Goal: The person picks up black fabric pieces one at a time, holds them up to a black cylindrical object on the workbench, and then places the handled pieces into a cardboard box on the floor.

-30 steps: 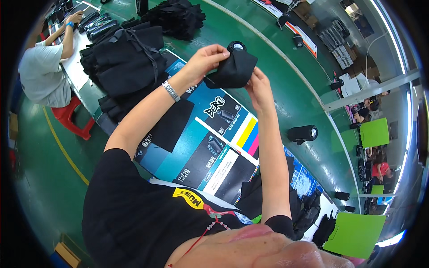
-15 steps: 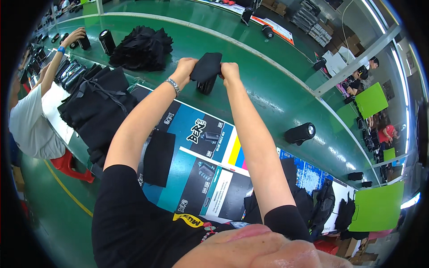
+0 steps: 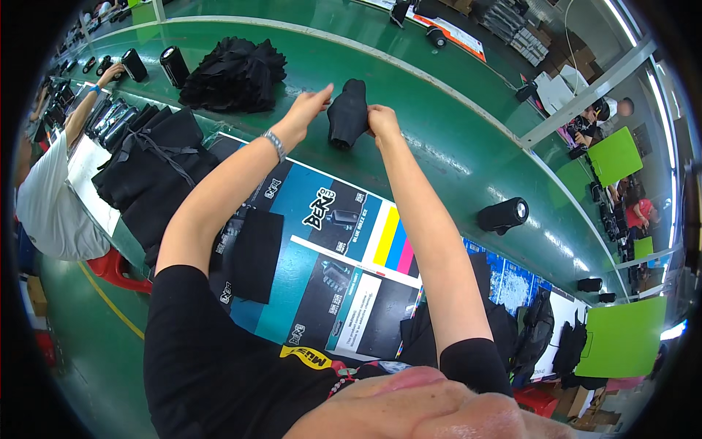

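While left hand (image 3: pixel 307 111) hovers, right hand (image 3: pixel 382 122) touches pouch (image 3: pixel 347 115).

Black cloth (image 3: pixel 347 115) now down over the cylinder, left hand (image 3: pixel 306 111) newly apart.

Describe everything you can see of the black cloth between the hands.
The black cloth looks like soft, matte fabric, creased, bulging at the middle and narrower at the far end. Its length runs away from the person, seemingly resting on the green table; anything inside is hard to tell. The right hand touches its right edge; the left hand, open, is apart.
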Available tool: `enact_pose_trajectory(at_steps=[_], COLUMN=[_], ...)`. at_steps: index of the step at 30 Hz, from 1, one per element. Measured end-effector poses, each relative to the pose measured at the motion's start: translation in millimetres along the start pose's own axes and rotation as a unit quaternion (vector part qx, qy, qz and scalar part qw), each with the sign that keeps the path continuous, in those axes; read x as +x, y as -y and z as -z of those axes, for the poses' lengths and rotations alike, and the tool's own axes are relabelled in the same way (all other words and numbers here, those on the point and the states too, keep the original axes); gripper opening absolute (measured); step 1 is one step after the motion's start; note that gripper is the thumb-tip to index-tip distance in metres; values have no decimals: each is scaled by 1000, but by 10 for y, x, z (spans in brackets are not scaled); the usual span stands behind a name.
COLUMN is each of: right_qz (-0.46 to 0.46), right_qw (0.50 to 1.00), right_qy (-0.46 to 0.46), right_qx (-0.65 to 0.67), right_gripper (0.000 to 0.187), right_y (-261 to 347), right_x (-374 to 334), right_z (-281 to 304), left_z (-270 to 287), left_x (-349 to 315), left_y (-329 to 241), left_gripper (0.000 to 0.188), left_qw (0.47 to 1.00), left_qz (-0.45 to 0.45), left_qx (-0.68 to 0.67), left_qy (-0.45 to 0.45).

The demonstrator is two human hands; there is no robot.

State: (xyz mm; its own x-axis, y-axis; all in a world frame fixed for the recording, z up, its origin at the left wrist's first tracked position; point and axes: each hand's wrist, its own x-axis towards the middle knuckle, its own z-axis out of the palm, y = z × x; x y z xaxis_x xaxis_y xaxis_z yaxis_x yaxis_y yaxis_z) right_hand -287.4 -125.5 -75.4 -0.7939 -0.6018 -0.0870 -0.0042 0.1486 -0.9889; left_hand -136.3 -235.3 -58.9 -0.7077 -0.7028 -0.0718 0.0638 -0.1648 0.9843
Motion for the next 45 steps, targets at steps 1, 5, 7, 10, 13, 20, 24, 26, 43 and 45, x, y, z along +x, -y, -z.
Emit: enact_pose_trajectory(at_steps=[1, 5, 7, 10, 13, 20, 24, 26, 43, 45], right_qz=[-6, -15, -11, -17, 9, 10, 12, -6, -28, -35], right_qw=[1000, 993, 998, 999, 994, 968, 956, 950, 936, 975], right_qy=[-1, -46, -35, -21, -21, -34, -66, -69, -84, -44], right_qx=[-21, -105, -47, -41, -104, -249, -284, -304, -340, -216], right_gripper=[18, 20, 17, 18, 19, 19, 18, 18, 23, 28], right_y=[-9, -57, -110, -32, -92, -364, -364, -452, -581, -521], right_x=[-7, 47, 54, -41, -48, -12, -113, -137, -221, -438], right_z=[-102, 79, 216, 176, 192, 365, 369, 532, 806, 757], left_z=[74, -507, -691, -568, -476, -575, -470, -626, -1099, -1080], left_x=[117, 86, 94, 295, 462, 393, 499, 519, -143, -232], left_y=[-13, -183, -196, -123, 17, 465, 647, 755, 301, 256], left_gripper=[53, 48, 39, 27, 23, 21, 27, 37, 69, 68], left_qw=[999, 989, 987, 973, 960, 993, 993, 969, 976, 978], left_qz=[39, 100, 114, 161, 176, 94, 5, -65, -49, -51], left_qx=[-10, 0, -85, -125, -147, -54, 61, 220, -154, -156], left_qy=[3, 113, 75, 109, 161, 53, 104, 90, 150, 130])
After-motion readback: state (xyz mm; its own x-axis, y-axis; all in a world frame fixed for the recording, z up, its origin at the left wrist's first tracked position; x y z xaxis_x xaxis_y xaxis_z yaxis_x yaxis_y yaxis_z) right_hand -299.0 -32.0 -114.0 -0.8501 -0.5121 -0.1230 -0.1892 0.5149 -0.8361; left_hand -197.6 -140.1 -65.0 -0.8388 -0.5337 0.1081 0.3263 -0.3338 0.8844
